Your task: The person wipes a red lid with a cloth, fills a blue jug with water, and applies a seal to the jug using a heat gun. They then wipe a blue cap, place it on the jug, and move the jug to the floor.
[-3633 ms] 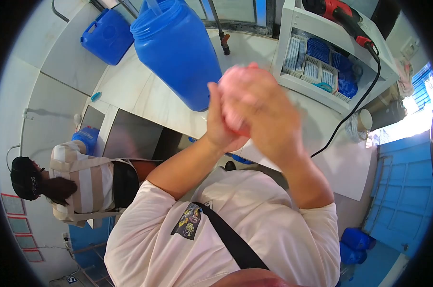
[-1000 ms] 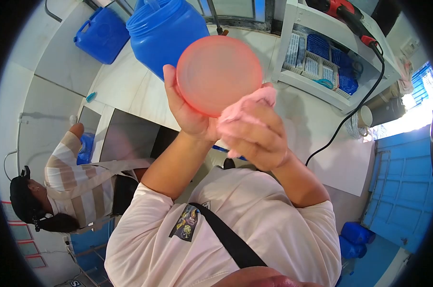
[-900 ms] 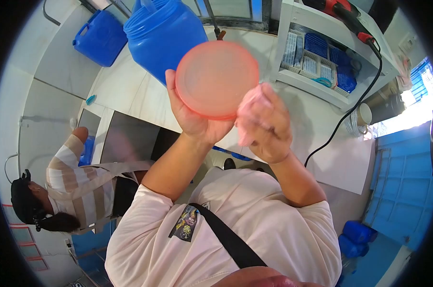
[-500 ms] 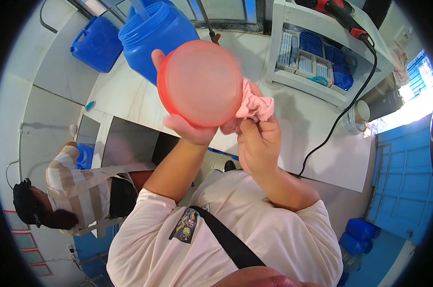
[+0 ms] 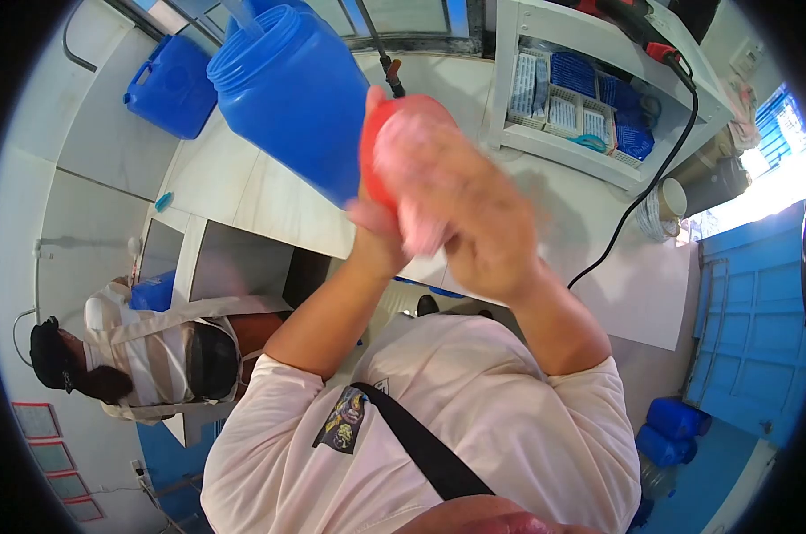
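A round red lid (image 5: 369,160) is tilted so that much of its face is turned away or covered. My left hand (image 5: 380,238) grips it from the left and below, thumb and fingers around its edge. Across the lid lies my right hand (image 5: 496,236), smeared by motion, with a pink cloth (image 5: 423,230) pressed against the red surface. The cloth hides most of the lid, and my right fingertips are blurred. Just behind the lid stands an open blue jug (image 5: 287,107), a clear tube or handle sticking out of its mouth.
A white shelf unit (image 5: 554,156) with baskets of packets stands at the back right, a black-and-red power tool (image 5: 630,31) on top. Its black cable (image 5: 630,218) crosses the white counter (image 5: 260,196). Another person (image 5: 162,351) bends at the left, near a blue container (image 5: 153,289).
The lid has turned from facing me to a steep tilt. My right hand has moved up and left from its edge, carrying the pink cloth across it. The other person has shifted slightly.
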A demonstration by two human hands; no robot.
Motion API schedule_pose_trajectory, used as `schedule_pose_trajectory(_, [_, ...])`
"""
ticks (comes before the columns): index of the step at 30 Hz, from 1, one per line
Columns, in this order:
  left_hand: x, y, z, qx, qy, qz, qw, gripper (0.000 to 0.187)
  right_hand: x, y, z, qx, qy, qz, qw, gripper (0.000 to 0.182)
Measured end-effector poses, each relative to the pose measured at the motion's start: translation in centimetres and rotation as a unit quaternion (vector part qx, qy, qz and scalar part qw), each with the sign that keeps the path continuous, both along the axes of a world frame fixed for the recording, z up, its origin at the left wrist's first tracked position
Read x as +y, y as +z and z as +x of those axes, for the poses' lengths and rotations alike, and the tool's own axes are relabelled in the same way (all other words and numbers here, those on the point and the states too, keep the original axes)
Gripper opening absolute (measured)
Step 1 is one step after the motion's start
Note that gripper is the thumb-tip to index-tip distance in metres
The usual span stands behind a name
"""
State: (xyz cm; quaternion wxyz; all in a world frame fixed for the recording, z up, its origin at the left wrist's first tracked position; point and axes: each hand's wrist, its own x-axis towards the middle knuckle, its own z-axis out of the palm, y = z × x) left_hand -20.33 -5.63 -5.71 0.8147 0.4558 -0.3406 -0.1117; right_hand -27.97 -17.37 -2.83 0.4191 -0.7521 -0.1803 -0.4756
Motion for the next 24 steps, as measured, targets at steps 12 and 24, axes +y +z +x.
schedule_pose_trajectory(12, [2.7, -6.5, 2.2, 0.114, -0.046, 0.063, 0.99, 0.1, -3.7, -10.4, -1.8, 0.144, -0.087, 0.017, 0.986, 0.048])
schedule_pose_trajectory(24, [-0.8, -18.9, 2.4, -0.072, 0.028, 0.309, 0.948, 0.104, -6.6, -9.1, 11.4, 0.312, -0.119, -0.056, 0.941, 0.069])
